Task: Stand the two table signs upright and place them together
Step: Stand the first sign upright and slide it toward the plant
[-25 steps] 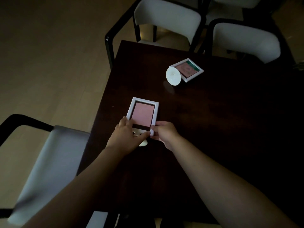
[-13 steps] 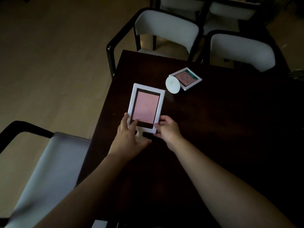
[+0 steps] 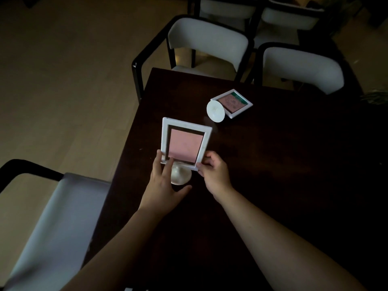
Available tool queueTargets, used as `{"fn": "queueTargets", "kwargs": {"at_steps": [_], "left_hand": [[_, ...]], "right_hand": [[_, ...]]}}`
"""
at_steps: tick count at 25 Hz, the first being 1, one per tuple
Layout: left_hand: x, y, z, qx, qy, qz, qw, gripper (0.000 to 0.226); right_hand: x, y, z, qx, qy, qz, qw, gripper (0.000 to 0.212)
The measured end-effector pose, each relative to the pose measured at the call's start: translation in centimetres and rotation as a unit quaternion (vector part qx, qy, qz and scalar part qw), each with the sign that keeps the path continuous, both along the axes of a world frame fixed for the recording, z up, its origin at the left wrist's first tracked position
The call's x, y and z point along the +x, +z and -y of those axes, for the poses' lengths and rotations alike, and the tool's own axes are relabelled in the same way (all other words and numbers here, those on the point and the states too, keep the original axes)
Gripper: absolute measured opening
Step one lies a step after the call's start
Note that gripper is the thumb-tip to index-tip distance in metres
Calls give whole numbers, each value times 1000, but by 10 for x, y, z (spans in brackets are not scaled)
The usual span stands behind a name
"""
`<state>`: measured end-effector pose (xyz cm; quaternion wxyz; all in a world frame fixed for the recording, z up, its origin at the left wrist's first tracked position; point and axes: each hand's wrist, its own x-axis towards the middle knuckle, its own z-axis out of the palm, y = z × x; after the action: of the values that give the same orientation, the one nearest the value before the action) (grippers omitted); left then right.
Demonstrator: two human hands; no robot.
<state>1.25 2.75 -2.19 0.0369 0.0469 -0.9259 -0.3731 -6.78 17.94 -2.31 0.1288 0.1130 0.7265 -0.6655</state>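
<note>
White-framed sign [image 3: 185,143] with a pink card stands at frame centre, long axis upright, face toward the camera, on a round foot [image 3: 181,175]. Left hand [image 3: 162,185] pinches its lower left corner; right hand [image 3: 215,172] pinches the lower right. Second sign [image 3: 232,103] lies flat, upper right, on the dark table [image 3: 273,164]. Pale chairs [image 3: 210,42] surround it in dim light.

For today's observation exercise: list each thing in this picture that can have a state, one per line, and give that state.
Near table sign: raised on its round base, held at both lower corners.
Far table sign: lying on its side, round base facing the camera.
Left hand: gripping the near sign's lower left corner.
Right hand: pinching its lower right corner.
Chairs: unoccupied.
</note>
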Motion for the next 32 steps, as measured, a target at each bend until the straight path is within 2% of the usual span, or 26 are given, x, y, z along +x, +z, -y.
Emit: {"fn": "queueTargets", "kwargs": {"at_steps": [8,14,17,19,22,25,29,32], "left_hand": [[5,-3,-4,93,-3,45,995,134],[-1,-4,-9,127,-39,48,990,136],[-4,-2,-10,144,-49,40,988,117],[-3,1,-7,143,-63,14,988,90],[-2,10,5,148,-52,-2,988,54],[-1,19,21,144,-67,-14,987,44],[-10,22,37,112,-43,-4,993,32],[-23,25,44,81,-42,10,996,25]], "right_hand": [[35,-4,-3,-17,12,-52,998,30],[66,-3,-7,-91,12,-10,996,26],[83,-7,-7,-67,34,1,997,25],[91,-8,-5,-64,59,22,996,27],[97,-10,-2,-62,115,34,991,41],[90,-2,-8,-7,116,22,993,36],[59,14,-27,66,66,-47,994,22],[46,17,-35,116,71,-58,989,22]]}}
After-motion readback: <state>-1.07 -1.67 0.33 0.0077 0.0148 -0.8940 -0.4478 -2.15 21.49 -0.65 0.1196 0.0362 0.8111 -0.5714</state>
